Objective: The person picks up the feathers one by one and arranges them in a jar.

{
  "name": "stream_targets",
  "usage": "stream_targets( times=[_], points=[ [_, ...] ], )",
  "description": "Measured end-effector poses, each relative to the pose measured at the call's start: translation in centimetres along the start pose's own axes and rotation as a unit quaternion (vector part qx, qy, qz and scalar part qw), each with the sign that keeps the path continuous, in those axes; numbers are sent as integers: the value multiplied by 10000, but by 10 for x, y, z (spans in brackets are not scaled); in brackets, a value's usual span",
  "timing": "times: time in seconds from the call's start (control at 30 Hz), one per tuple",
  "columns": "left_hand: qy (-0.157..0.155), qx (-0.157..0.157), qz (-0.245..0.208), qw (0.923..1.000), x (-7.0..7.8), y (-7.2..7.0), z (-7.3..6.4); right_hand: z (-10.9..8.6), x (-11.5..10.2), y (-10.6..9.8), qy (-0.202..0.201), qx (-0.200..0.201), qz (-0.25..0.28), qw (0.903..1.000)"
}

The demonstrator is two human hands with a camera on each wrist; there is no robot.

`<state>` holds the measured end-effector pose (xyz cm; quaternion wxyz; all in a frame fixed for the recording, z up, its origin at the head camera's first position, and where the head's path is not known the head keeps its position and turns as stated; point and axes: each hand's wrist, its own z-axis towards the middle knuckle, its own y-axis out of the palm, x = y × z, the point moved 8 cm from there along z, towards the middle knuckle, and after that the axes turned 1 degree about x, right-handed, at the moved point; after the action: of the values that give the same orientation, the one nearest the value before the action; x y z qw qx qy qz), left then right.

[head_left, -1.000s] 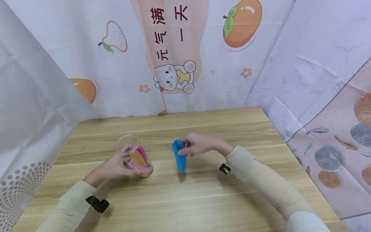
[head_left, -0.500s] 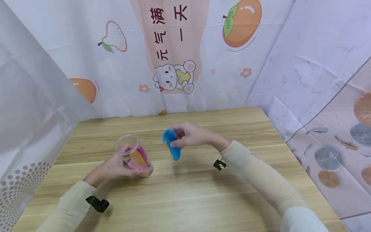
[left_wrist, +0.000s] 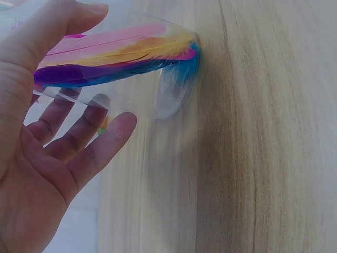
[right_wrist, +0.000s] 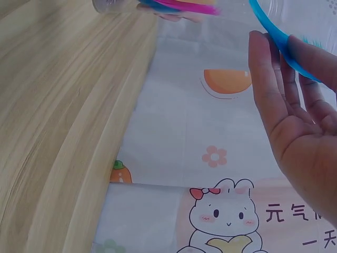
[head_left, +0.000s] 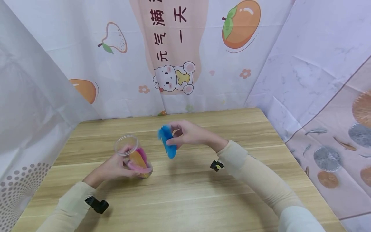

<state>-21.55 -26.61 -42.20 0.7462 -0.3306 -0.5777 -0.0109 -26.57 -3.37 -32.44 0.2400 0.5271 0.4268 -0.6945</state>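
Note:
A clear plastic cup (head_left: 126, 140) stands on the table at centre left, and my left hand (head_left: 115, 167) grips it round its side. Inside the cup are several coloured feathers (left_wrist: 116, 55), pink, orange, purple and blue, as the left wrist view shows. To the right of the cup, my right hand (head_left: 186, 133) pinches a bright blue feather (head_left: 168, 141) between thumb and fingers. This feather is held above the table, apart from the cup. The right wrist view shows the feather (right_wrist: 281, 47) as a curved blue strip, partly cut off by the frame.
A wood-grain table (head_left: 185, 199) lies under both hands. Behind it hangs a printed curtain (head_left: 116, 71) with fruit and a cartoon animal, and more cloth hangs at both sides. Each wrist carries a small black camera (head_left: 97, 204).
My right hand has lifted the blue feather and moved it left toward the cup. The left hand and the cup have stayed in place.

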Motion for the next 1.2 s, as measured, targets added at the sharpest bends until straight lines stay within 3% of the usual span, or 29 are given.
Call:
stream_targets(
  times=[0.7,1.2],
  points=[
    [-131,6,39,9999,-1,1,-1,5,-4,5,74,-6,118,9999],
    [-208,56,82,9997,-3,0,-1,21,-17,18,-104,-237,74,9996]
  ],
)
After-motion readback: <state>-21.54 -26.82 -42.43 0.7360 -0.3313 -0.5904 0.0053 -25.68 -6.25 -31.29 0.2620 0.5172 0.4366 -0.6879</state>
